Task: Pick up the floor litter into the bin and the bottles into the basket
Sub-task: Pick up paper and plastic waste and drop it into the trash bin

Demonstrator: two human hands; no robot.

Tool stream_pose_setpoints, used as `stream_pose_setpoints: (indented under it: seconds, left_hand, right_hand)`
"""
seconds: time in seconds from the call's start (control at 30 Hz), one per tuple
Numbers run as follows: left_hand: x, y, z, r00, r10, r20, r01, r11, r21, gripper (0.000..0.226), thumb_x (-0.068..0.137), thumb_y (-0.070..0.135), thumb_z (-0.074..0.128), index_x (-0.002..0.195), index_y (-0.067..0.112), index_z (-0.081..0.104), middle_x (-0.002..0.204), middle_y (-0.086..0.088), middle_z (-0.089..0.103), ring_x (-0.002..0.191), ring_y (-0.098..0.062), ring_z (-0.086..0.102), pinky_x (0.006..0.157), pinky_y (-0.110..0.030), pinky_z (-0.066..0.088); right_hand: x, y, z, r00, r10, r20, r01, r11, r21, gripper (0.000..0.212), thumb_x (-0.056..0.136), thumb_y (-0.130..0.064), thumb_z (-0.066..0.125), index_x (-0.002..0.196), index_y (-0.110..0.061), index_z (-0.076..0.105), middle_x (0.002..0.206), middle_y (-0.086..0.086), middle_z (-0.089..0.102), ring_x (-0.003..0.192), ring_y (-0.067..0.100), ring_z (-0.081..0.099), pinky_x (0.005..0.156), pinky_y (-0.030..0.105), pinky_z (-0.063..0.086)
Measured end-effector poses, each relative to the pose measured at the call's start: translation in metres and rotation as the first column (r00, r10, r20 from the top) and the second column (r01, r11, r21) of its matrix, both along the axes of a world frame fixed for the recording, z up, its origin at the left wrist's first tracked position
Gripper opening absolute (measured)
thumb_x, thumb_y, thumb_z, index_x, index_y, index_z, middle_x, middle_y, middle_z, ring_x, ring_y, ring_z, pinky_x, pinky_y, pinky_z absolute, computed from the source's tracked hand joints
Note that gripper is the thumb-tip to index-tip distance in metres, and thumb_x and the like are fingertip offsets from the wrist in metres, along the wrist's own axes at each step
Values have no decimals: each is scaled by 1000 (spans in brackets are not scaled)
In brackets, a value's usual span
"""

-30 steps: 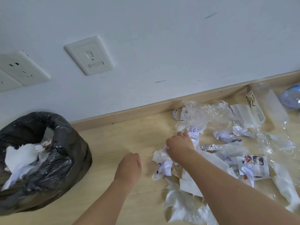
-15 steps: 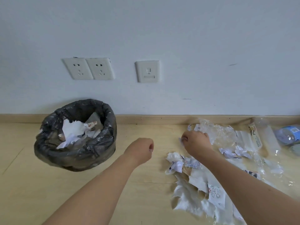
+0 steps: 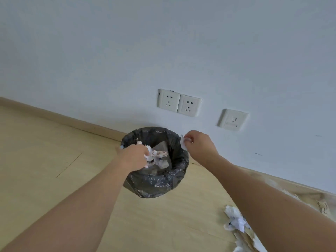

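The bin point(image 3: 160, 182), lined with a black plastic bag, stands on the wooden floor by the wall and holds crumpled paper. My left hand point(image 3: 133, 156) hangs over the bin's mouth, fingers curled round white paper scraps point(image 3: 149, 154). My right hand point(image 3: 197, 143) is at the bin's right rim and pinches a small white paper piece point(image 3: 182, 143). A heap of white paper litter point(image 3: 236, 222) lies on the floor at the lower right, partly hidden by my right forearm. No bottles or basket are in view.
A white wall runs behind the bin with a wooden skirting board point(image 3: 72, 122). Two wall sockets point(image 3: 179, 104) and a switch plate point(image 3: 233, 120) sit above the bin. Bare wooden floor point(image 3: 45, 160) spreads to the left.
Both hands have moved left from the litter heap to the bin, each carrying paper. The view has swung left, so the bottles and plastic wrap have dropped out of sight.
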State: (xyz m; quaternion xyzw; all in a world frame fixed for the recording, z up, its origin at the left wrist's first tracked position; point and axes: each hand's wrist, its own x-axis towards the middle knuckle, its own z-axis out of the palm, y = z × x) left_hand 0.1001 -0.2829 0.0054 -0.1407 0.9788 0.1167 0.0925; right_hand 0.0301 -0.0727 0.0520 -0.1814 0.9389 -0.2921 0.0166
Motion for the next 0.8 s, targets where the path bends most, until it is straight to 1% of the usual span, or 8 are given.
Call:
stream_pose_setpoints:
  seconds: [0.03, 0.1, 0.23, 0.37, 0.5, 0.6, 0.7, 0.8]
  left_hand:
    - [5, -12, -3, 1000, 18, 25, -18, 1000, -22, 46, 88, 15, 47, 125, 40, 56, 125, 12, 60, 119, -19, 54, 113, -63, 12]
    - [8, -25, -1, 996, 56, -72, -56, 998, 10, 43, 88, 14, 46, 122, 39, 56, 118, 14, 62, 114, -17, 56, 112, -65, 2]
    - [11, -19, 11, 970, 56, -236, -32, 994, 105, 35, 86, 4, 42, 102, 32, 56, 89, 5, 66, 85, -18, 55, 113, -55, 20]
    - [13, 16, 15, 962, -85, -258, 100, 994, 47, 29, 91, 9, 44, 112, 22, 60, 103, 1, 66, 93, -24, 58, 101, -45, 38]
    - [0, 89, 14, 913, -260, -314, 279, 960, 15, 32, 91, 10, 41, 115, 20, 62, 111, 1, 62, 99, -21, 57, 90, -38, 45]
    - [-15, 161, -4, 911, -307, -275, 349, 930, 117, 34, 92, 12, 40, 118, 19, 61, 122, 2, 60, 107, -19, 56, 89, -35, 47]
    - [-26, 233, -37, 898, -418, -138, 437, 884, 168, 37, 93, 13, 41, 125, 19, 57, 130, 1, 56, 114, -21, 55, 94, -37, 47]
    - [-34, 288, -79, 876, -482, 21, 473, 866, 161, 35, 93, 15, 45, 126, 21, 55, 128, 0, 53, 112, -21, 54, 93, -36, 46]
  right_hand:
    - [-1, -18, -2, 1000, 15, -2, -15, 1000, 11, 23, 93, -20, 41, 94, -23, 64, 93, -2, 66, 85, 22, 59, 75, 31, 48]
    - [-2, -47, -15, 998, 50, 35, -53, 995, 81, 26, 94, -21, 42, 109, -23, 64, 103, -1, 66, 91, 21, 59, 83, 32, 48]
    - [4, -61, -47, 985, 72, 156, -102, 975, 195, 34, 92, -27, 49, 125, -29, 56, 120, -4, 63, 94, 17, 55, 78, 28, 45]
    - [4, -6, -48, 990, 21, 139, -53, 971, 233, 36, 93, -28, 50, 128, -26, 56, 123, -4, 61, 110, 20, 57, 97, 36, 45]
    - [-2, 109, -43, 976, -126, 180, 65, 948, 312, 35, 90, -27, 52, 125, -25, 58, 123, -3, 60, 113, 19, 55, 99, 35, 43]
    - [2, 205, -54, 931, -290, 222, 199, 913, 356, 38, 87, -25, 52, 124, -26, 59, 123, -3, 61, 111, 21, 57, 95, 31, 45]
    - [15, 288, -87, 871, -410, 269, 294, 876, 383, 40, 84, -24, 52, 124, -27, 59, 122, -3, 62, 107, 19, 59, 92, 30, 46]
    - [28, 344, -127, 829, -450, 333, 282, 850, 446, 41, 86, -25, 52, 128, -26, 55, 128, -1, 58, 111, 20, 57, 92, 32, 47]
